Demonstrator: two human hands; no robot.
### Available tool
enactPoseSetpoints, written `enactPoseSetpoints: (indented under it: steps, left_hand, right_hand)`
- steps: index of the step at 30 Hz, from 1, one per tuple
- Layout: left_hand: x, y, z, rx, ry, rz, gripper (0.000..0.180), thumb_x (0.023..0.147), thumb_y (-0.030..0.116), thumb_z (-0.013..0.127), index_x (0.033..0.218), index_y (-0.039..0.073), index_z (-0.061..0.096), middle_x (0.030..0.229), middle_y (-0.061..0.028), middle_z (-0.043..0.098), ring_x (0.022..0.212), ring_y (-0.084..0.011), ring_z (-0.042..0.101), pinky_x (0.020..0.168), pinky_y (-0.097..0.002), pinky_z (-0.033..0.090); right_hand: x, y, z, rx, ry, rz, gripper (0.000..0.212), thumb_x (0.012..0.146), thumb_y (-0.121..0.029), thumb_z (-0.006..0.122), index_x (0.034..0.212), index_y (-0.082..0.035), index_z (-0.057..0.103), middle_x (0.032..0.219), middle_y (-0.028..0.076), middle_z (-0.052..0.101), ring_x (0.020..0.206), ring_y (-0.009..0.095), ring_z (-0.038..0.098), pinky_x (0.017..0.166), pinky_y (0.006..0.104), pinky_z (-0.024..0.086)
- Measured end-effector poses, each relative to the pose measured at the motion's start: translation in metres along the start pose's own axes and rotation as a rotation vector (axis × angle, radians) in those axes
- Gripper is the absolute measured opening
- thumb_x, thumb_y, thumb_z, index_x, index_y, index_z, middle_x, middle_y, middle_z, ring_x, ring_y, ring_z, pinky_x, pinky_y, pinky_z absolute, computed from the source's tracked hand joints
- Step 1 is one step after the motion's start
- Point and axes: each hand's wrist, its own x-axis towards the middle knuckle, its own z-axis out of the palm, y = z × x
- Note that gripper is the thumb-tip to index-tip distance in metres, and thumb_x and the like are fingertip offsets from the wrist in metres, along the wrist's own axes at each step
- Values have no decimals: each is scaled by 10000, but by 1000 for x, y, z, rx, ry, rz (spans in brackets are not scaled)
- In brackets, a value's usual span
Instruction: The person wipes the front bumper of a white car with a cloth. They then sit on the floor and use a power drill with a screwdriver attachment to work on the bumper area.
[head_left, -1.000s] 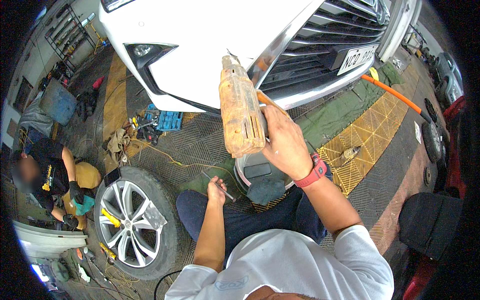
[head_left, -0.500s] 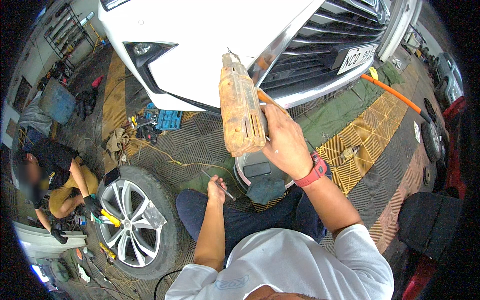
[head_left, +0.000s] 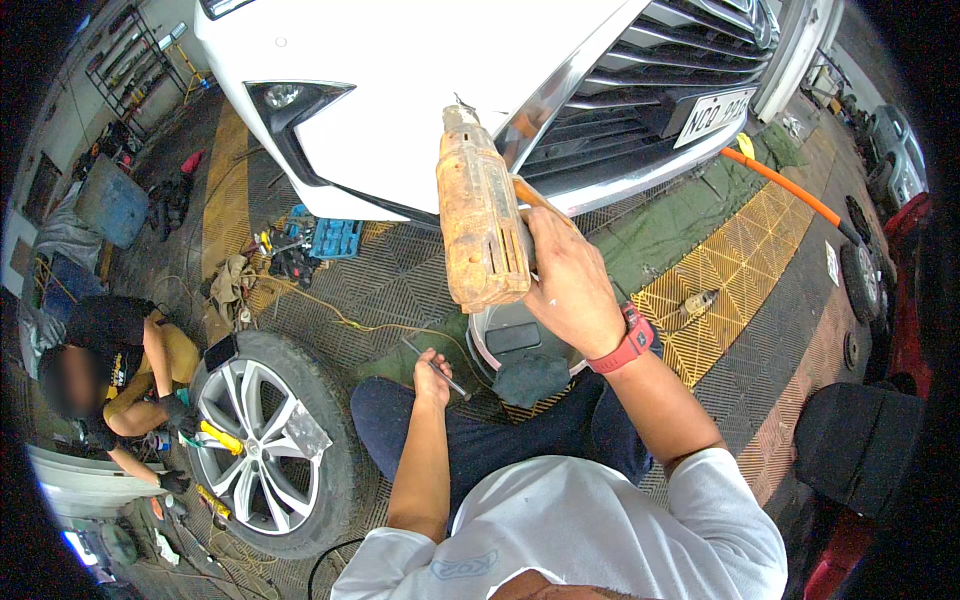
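Before the glossy white front bumper of a parked car, a seated person is holding up a scuffed, orange-brown, barrel-shaped heat gun. The right hand is gripping it from the right side with curled fingers, well behind the narrow metal nozzle, presumably because that end is the hot one; the nozzle is pointing toward the bumper. Low over the lap, the left hand is holding a slender grey metal rod, its fingers closed around the middle, which seems to be leaving the rod clear of the gun.

Between the knees, a crumpled dark cloth and a flat black rectangular object are lying together, likely for easy reach. To the left, a silver-spoked wheel with a black tyre is lying flat, apparently doubling as a shelf for a yellow-handled tool.

The gun's grip and trigger are mostly hiding behind the right hand. Whether the nozzle is touching the bumper, I cannot tell; a dark curled sliver at its tip is also defying identification.
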Motion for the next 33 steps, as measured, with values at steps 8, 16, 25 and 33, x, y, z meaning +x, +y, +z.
enactPoseSetpoints:
  steps: [8, 16, 25, 33]
  left_hand:
    - [-2, -1, 2, 4, 3, 12, 201, 967, 183, 623, 1154, 131, 572, 815, -24, 601, 635, -147, 533, 537, -273, 443]
    - [2, -1, -1, -7, -23, -3, 224, 970, 178, 621, 1181, 129, 565, 813, -21, 588, 646, -144, 531, 548, -274, 445]
    - [1, 0, -3, 1, -34, 7, 213, 972, 188, 618, 1171, 135, 564, 815, -16, 585, 649, -143, 525, 555, -275, 439]
    - [-2, 0, -1, 0, -29, 8, 213, 974, 184, 614, 1173, 136, 553, 831, -19, 583, 655, -143, 524, 562, -274, 441]
  right_hand:
    - [-1, 1, -1, -34, -36, 38, 440, 850, -170, 757, 1196, 11, 554, 1084, 241, 638, 1081, 463, 630, 895, 520, 514]
    - [0, -3, -2, -4, -14, 26, 399, 815, -53, 686, 1181, 12, 539, 1074, 249, 644, 1054, 455, 633, 905, 527, 499]
    - [-1, -3, -1, -4, -1, 7, 393, 819, -57, 677, 1182, 11, 541, 1067, 245, 643, 1049, 452, 635, 902, 527, 498]
    - [-1, -3, 0, -5, 2, 6, 407, 820, -60, 681, 1197, 10, 544, 1066, 246, 646, 1048, 451, 634, 909, 527, 497]
